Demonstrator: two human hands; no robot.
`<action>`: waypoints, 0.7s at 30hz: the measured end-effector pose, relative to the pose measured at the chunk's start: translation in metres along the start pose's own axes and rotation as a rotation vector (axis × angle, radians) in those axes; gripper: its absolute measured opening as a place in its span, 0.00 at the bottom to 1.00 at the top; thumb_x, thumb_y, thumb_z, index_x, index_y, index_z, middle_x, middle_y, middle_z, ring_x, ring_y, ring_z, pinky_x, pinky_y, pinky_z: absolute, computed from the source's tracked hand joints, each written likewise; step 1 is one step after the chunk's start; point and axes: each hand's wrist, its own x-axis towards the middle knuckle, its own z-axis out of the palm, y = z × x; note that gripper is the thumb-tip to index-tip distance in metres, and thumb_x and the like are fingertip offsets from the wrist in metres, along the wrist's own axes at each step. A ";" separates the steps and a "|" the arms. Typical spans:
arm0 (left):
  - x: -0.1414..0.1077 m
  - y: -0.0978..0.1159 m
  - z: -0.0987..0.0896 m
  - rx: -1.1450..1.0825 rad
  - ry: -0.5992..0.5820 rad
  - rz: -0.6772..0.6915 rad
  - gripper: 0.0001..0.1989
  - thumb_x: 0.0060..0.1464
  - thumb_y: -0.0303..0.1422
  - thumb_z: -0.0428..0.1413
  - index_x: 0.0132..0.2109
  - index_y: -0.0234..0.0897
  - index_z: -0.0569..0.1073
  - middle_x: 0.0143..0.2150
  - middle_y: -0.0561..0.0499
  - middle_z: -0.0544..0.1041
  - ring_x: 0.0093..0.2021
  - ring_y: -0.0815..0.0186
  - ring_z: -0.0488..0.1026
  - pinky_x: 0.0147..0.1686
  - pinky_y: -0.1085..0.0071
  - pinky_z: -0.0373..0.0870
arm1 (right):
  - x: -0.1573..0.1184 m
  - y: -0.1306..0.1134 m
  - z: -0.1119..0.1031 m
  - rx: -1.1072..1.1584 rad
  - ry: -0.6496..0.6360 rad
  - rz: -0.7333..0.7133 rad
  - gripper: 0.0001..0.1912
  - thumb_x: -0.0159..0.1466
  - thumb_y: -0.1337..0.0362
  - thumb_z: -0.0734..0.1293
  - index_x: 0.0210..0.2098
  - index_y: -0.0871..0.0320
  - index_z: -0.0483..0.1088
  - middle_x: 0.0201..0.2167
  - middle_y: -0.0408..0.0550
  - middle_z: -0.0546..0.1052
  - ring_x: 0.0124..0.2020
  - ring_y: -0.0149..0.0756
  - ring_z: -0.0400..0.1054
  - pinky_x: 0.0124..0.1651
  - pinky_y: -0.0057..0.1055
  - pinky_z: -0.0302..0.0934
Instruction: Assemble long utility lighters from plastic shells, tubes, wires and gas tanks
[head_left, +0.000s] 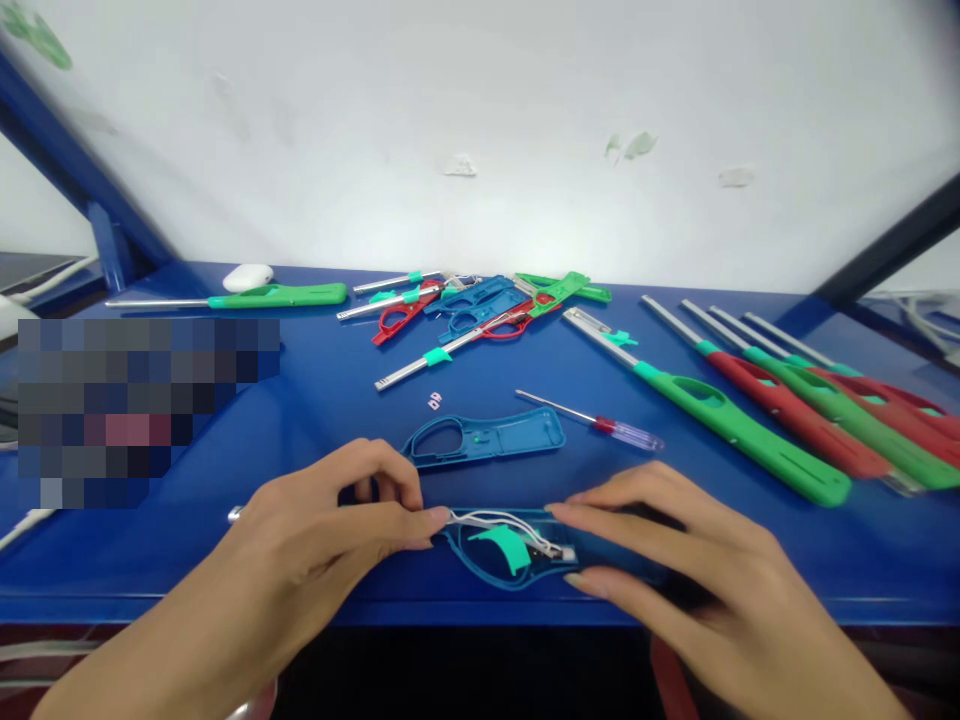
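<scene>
In the head view, a blue lighter handle half [517, 580] lies open side up near the table's front edge. White wires [487, 517], a teal trigger [506, 548] and a small dark part with a metal end [551, 552] sit inside it. My left hand [337, 510] pinches the handle's neck, where the wires run under the fingertips. The tip of a metal tube [235, 514] shows beyond that hand. With fingers on both long edges, my right hand [682, 540] grips the handle's wider end. Behind lies the matching blue handle half [517, 433].
A clear-handled screwdriver [626, 434] and tiny white pieces [434, 401] lie beyond. A green lighter [750, 435] and several others flank the right. Loose lighter parts [480, 305] pile at the back; another green lighter [285, 295] and a white case [248, 277] are back left.
</scene>
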 end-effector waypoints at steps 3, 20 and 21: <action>0.004 0.001 -0.001 -0.002 -0.008 0.002 0.18 0.73 0.27 0.53 0.43 0.50 0.87 0.41 0.54 0.81 0.31 0.73 0.79 0.31 0.82 0.73 | 0.000 0.000 0.000 0.002 0.001 -0.001 0.11 0.75 0.56 0.75 0.55 0.41 0.86 0.46 0.45 0.87 0.45 0.41 0.85 0.47 0.33 0.82; 0.005 0.002 0.000 -0.036 -0.075 -0.025 0.18 0.75 0.28 0.51 0.39 0.45 0.83 0.42 0.54 0.79 0.33 0.72 0.78 0.34 0.80 0.74 | 0.001 0.000 0.000 -0.005 0.022 -0.025 0.11 0.74 0.57 0.76 0.55 0.41 0.85 0.46 0.40 0.87 0.45 0.34 0.84 0.49 0.26 0.80; 0.005 0.001 0.000 -0.031 -0.070 -0.020 0.19 0.75 0.27 0.51 0.41 0.46 0.84 0.42 0.54 0.80 0.34 0.73 0.79 0.35 0.80 0.74 | 0.001 0.000 0.000 -0.005 0.025 -0.026 0.11 0.74 0.57 0.76 0.55 0.41 0.85 0.46 0.40 0.87 0.45 0.34 0.84 0.49 0.26 0.79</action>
